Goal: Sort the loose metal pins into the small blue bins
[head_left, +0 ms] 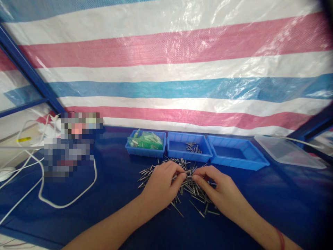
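Note:
A loose pile of thin metal blind rivets lies on the blue table, some pointing one way, some another. Over the pile, the fingers of my left hand are pinched together around a slim metal piece that looks like one of these rivets. My right hand pinches at the same spot, its thumb and forefinger almost meeting the left fingertips. The fingers partly cover what they hold. Just behind the pile, a blue bin contains several similar metal pieces.
To its left stands a blue bin with green-and-clear bagged plastic parts, to its right another blue bin. A translucent lid lies far right. White cables loop across the left side. A striped plastic sheet hangs behind.

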Demonstrator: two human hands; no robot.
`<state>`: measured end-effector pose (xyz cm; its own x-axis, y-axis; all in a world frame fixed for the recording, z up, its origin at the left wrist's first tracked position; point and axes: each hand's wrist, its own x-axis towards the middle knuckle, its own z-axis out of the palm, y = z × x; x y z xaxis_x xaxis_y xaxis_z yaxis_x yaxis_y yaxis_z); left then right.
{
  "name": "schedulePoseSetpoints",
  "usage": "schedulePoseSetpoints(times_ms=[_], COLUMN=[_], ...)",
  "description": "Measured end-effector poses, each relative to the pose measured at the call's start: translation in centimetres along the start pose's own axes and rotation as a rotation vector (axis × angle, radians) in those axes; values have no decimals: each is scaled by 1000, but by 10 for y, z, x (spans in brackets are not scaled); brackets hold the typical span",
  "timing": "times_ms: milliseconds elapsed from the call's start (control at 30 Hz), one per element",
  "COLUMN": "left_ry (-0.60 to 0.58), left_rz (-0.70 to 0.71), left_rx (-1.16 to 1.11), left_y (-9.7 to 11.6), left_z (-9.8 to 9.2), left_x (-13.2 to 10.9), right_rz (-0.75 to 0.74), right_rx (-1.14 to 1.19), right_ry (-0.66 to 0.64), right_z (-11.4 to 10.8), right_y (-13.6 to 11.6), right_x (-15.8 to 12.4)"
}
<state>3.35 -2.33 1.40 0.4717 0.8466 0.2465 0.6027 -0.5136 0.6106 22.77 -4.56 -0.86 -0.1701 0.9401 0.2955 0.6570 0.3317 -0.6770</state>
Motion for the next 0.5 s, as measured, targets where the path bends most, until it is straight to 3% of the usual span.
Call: schedulePoseSetpoints(times_ms=[133,233,500], left_ry=[42,29,-51], left_rz=[-32,-40,57], left_rx=[-9,-43,-101], left_y=[0,0,7], left_z=[-3,-2,4], left_x=[2,2,-5], right_rz=[-112,-178,-95], right_rx=[-149,-184,101], right_ry=[-34,35,98], right_z=[2,2,4], right_y=[4,1,-14], right_x=[2,1,-11])
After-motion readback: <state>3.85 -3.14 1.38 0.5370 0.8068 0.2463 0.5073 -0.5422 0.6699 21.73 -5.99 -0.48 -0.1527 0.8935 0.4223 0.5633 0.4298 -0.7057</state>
